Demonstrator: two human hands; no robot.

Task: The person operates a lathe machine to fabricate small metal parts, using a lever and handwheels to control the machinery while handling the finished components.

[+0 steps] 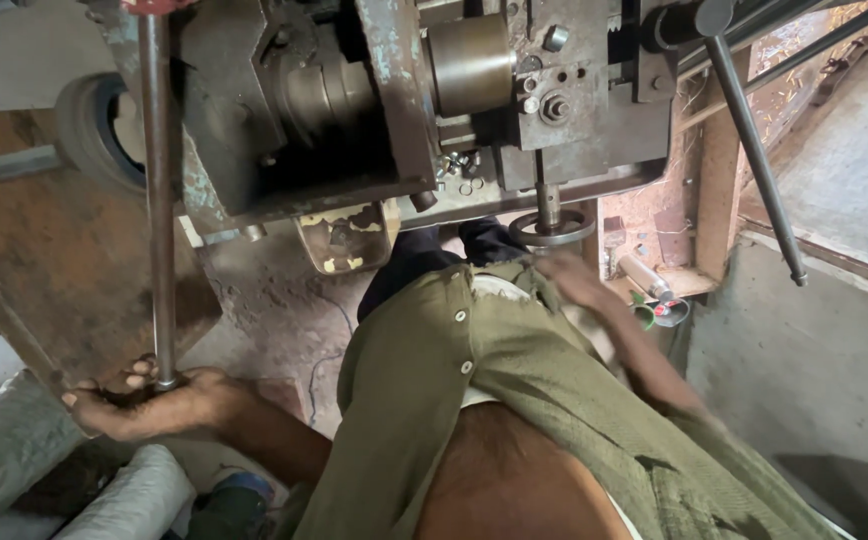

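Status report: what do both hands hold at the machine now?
Left hand grips long steel rod at its end. Right hand, blurred, at round handwheel. Nothing between.

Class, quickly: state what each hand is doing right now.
Left hand: closed round the end of the long metal rod.
Right hand: blurred beside the handwheel; grip cannot be told.

A worn, grey-painted metal machine (pixel 404 110) with flaking paint fills the upper frame. The floor (pixel 274 300) below it is bare, rough and reddish-brown with dust. A rusted steel plate (pixel 44 260) lies at the left, a dark rubber wheel (pixel 89 125) above it. Pale grey sacks (pixel 14 450) sit at lower left. A grey concrete wall (pixel 804 350) stands at right, under a wooden ledge (pixel 714 190). Light is dim and warm.
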